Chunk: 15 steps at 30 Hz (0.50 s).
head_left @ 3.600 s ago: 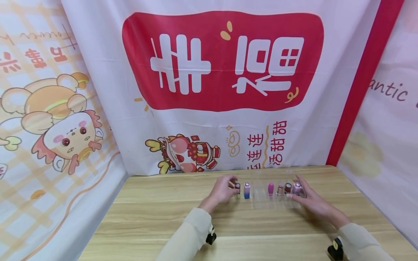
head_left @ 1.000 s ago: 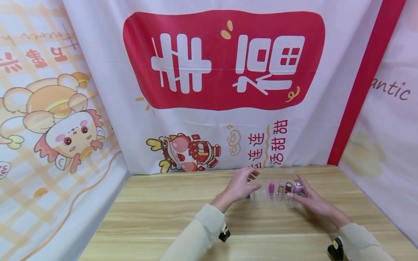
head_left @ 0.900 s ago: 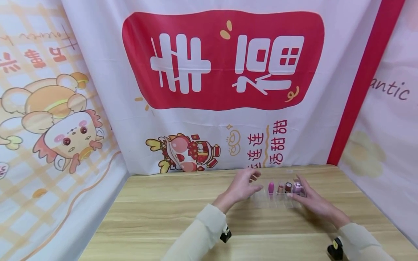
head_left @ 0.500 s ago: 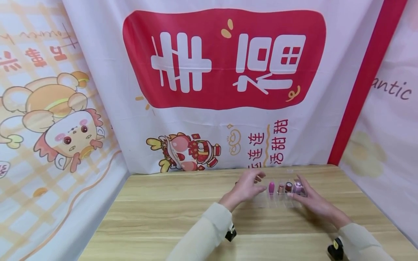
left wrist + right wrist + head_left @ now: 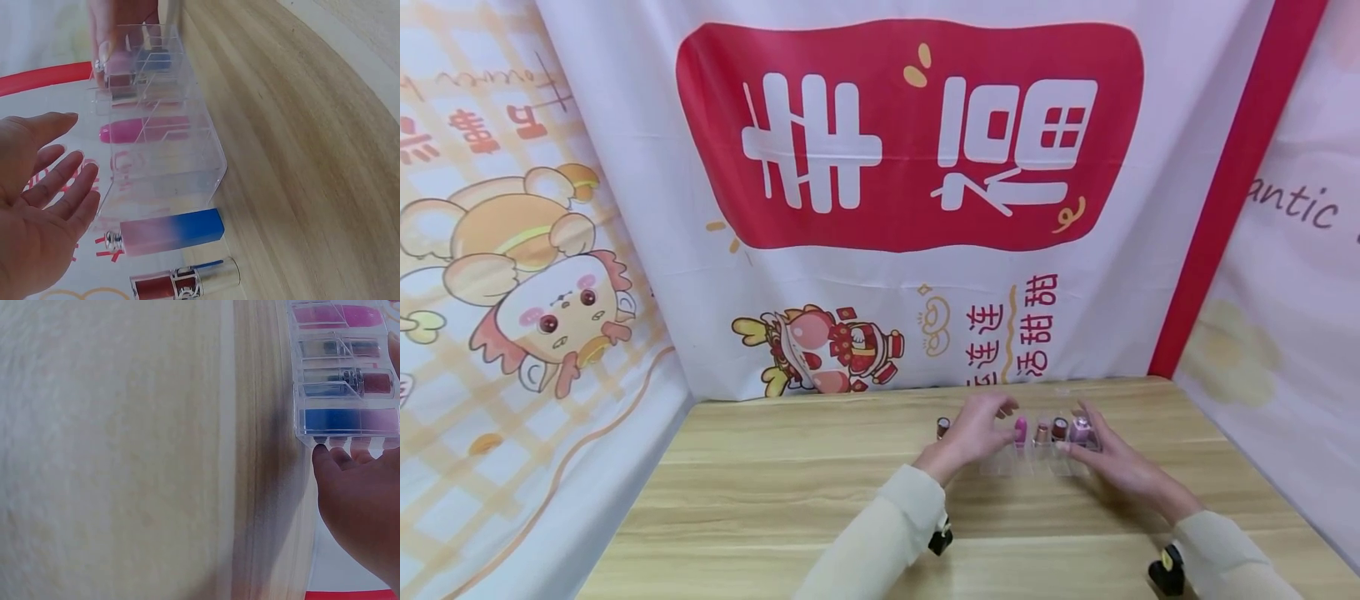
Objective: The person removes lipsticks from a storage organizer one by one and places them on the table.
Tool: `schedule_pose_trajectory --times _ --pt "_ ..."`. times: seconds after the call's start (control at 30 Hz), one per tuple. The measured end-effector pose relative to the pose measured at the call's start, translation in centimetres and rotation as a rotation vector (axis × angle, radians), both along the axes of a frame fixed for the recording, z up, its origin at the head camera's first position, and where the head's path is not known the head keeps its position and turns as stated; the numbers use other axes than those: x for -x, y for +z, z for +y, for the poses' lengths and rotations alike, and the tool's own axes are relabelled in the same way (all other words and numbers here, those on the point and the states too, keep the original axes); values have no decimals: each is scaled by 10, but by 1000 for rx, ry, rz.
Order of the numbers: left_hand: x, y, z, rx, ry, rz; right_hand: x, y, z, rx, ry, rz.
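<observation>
A clear lipstick organizer (image 5: pixel 1000 464) stands on the table with several lip tubes in its slots. Its far right end is gripped by my right hand (image 5: pixel 1122 463), thumb in front and fingers behind. A pink tube (image 5: pixel 147 129), a copper-coloured tube (image 5: pixel 1042 432), a dark red lip gloss (image 5: pixel 377 382) and a pink-and-blue tube (image 5: pixel 331 419) sit inside. My left hand (image 5: pixel 973 429) hovers beside the organizer's left part, fingers relaxed and holding nothing. Outside it stand another pink-and-blue tube (image 5: pixel 172 231), hidden by the hand in the head view, and a lip gloss (image 5: pixel 943 426).
The wooden table (image 5: pixel 760 500) reaches back to a white hanging cloth (image 5: pixel 715 333) with a red panel. Printed cloths also close off the left and right sides. Black wrist cameras sit on both cuffs.
My left hand has left the lip gloss at the left and moved rightward past the pink-and-blue tube to the organizer. The lip gloss is uncovered again. My right hand keeps its place.
</observation>
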<state>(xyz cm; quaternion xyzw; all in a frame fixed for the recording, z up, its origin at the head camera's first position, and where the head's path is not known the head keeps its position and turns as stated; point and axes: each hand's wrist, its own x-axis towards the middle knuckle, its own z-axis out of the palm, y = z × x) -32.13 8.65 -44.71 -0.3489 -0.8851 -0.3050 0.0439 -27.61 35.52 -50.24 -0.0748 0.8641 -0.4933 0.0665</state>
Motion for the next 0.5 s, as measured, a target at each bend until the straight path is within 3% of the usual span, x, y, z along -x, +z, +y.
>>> schedule_pose_trajectory --times 0.3,0.5 --pt "2 -10 12 78 11 138 0 -1 2 14 -1 23" --pt "3 -16 17 107 45 186 0 -1 1 17 -5 31"
